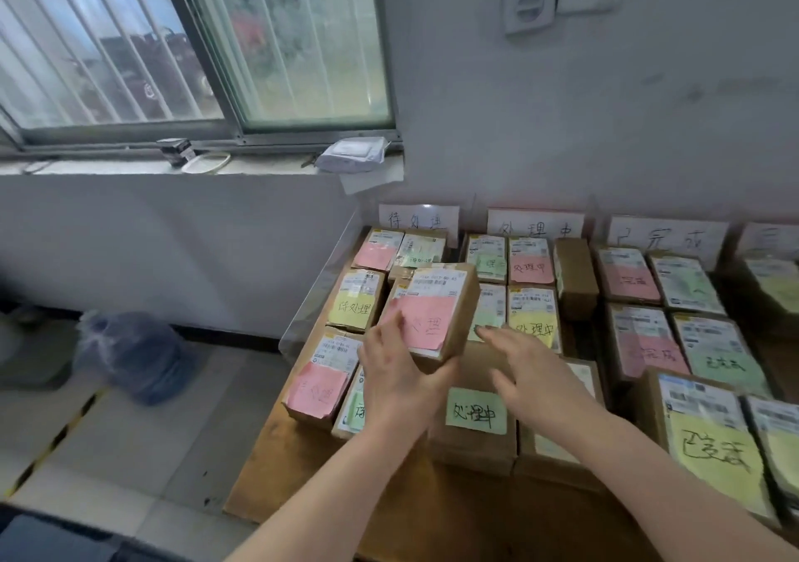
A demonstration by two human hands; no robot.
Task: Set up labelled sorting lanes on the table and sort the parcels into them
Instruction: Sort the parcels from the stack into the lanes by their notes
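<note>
My left hand (395, 382) grips a brown parcel with a pink note (436, 308), lifted and tilted above the left lane. My right hand (529, 364) hovers flat beside it, fingers straight, holding nothing, over a parcel with a green note (475, 412). White lane labels (418, 219), (535, 225), (668, 237) stand against the wall. Several parcels with pink, yellow and green notes lie in rows below each label on the wooden table (302, 466).
A clear plastic divider (315, 293) stands at the table's left edge. A blue plastic bag (129, 354) lies on the tiled floor. The windowsill (259, 165) holds a white bundle and small items. Parcels of the right lanes (709, 444) fill the table's right side.
</note>
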